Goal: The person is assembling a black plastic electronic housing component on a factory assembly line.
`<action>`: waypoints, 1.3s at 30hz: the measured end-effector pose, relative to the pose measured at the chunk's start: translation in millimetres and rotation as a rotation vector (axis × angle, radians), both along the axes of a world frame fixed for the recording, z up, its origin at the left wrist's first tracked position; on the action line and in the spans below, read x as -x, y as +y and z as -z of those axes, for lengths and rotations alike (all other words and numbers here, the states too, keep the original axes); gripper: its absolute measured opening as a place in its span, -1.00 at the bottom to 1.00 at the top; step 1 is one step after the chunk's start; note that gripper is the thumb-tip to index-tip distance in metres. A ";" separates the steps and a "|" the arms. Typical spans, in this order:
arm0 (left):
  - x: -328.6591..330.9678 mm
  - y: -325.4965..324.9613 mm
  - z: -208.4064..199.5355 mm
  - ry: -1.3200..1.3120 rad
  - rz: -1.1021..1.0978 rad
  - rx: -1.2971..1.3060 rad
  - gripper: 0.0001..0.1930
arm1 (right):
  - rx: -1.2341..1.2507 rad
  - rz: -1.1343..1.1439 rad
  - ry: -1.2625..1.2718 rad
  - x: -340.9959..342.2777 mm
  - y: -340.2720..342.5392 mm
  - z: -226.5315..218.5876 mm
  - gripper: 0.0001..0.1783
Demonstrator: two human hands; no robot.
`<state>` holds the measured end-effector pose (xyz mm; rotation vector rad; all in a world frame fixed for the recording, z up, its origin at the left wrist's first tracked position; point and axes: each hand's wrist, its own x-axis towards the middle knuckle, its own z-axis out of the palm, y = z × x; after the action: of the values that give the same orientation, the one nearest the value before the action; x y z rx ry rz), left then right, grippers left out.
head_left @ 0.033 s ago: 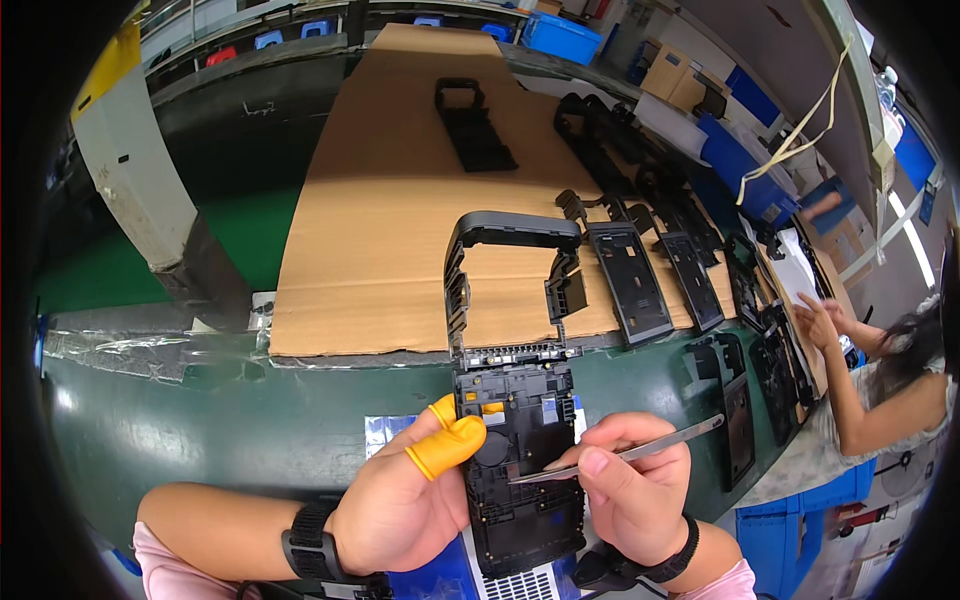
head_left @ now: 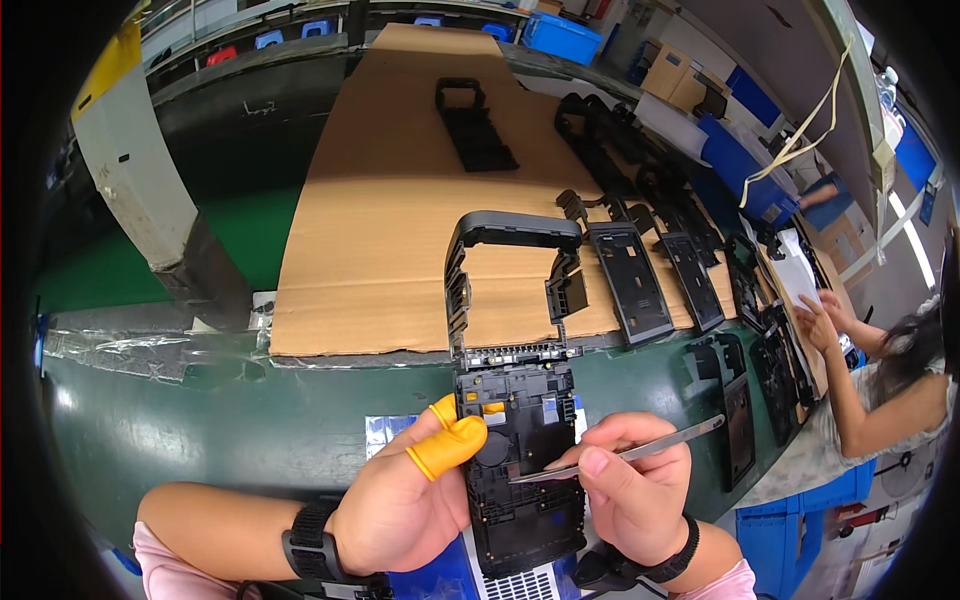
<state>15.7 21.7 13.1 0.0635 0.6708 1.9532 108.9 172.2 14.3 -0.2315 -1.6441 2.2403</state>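
Note:
A black plastic device housing (head_left: 530, 440) with an open frame at its top stands tilted up in front of me. My left hand (head_left: 405, 500), with yellow finger cots (head_left: 447, 448) on thumb and finger, grips its left edge. In my right hand (head_left: 635, 485) a pair of metal tweezers (head_left: 650, 446) is pinched between thumb and fingers. Their tips reach over the inner face of the housing, a little below a round recess. Whether the tips hold a small part, I cannot tell.
A cardboard sheet (head_left: 370, 240) covers the bench beyond, bearing a similar black housing (head_left: 475, 130). More black housings (head_left: 630, 280) lie along the right. A co-worker's hand (head_left: 818, 322) is at the far right. A grey post (head_left: 160, 190) rises at left. Blue-and-white packaging (head_left: 440, 575) lies beneath my hands.
My hands, the housing and the tweezers hold almost the same position. At the far right, the co-worker's hands have shifted slightly.

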 end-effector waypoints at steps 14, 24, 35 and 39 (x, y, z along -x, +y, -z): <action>4.9 -1.3 1.4 -0.102 0.019 -0.109 -0.62 | 0.050 -0.018 0.038 1.4 5.3 2.8 -0.78; 0.7 -46.6 9.9 0.341 0.075 0.191 -0.43 | 0.102 0.245 0.232 -8.6 52.1 -25.5 -0.80; 39.2 -259.9 -6.2 0.389 -0.925 0.724 -0.70 | 0.345 0.162 0.125 -0.4 56.9 -4.6 -0.84; 165.8 -323.1 25.2 0.564 -0.614 0.441 -0.59 | 0.327 0.182 0.093 -11.1 66.3 3.5 -0.84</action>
<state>-150.2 -301.4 -12.1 0.1521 1.6350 2.3273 120.0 238.5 10.8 -0.3388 -1.1545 2.3282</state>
